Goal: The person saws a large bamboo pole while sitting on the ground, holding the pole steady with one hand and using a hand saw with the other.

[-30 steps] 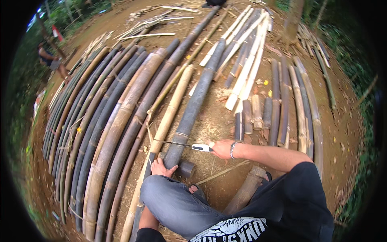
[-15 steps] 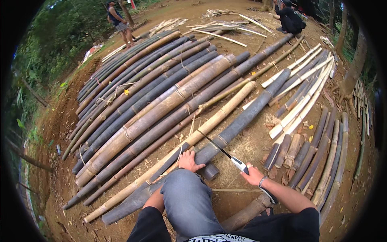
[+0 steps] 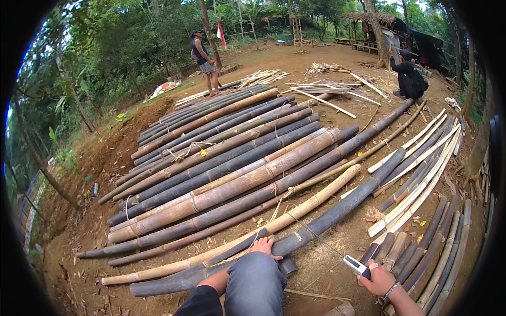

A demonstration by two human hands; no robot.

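Note:
A dark bamboo pole (image 3: 340, 210) lies slantwise before me, with a short dark bamboo piece (image 3: 288, 266) beneath it. My left hand (image 3: 263, 246) presses on the bamboo beside my bent knee (image 3: 258, 282), fingers stretched out and thumb apart. To the right, my right hand (image 3: 378, 280) is closed around the white and black handle of a hand saw (image 3: 356, 265). Its thin blade reaches up and left to the dark pole, where the far end lies across it. Pale sawdust (image 3: 322, 263) covers the ground under the blade.
Many long bamboo poles (image 3: 253, 181) lie side by side at left. Pale split strips (image 3: 416, 200) and shorter poles (image 3: 443, 247) lie at right. One person (image 3: 205, 60) stands at the back; another (image 3: 408, 76) squats at far right. Trees and a thatched shelter (image 3: 369, 21) stand beyond.
My view has tilted upward, showing more background. My right hand has drawn the saw back toward the lower right, away from the pole. My left hand stays on the bamboo.

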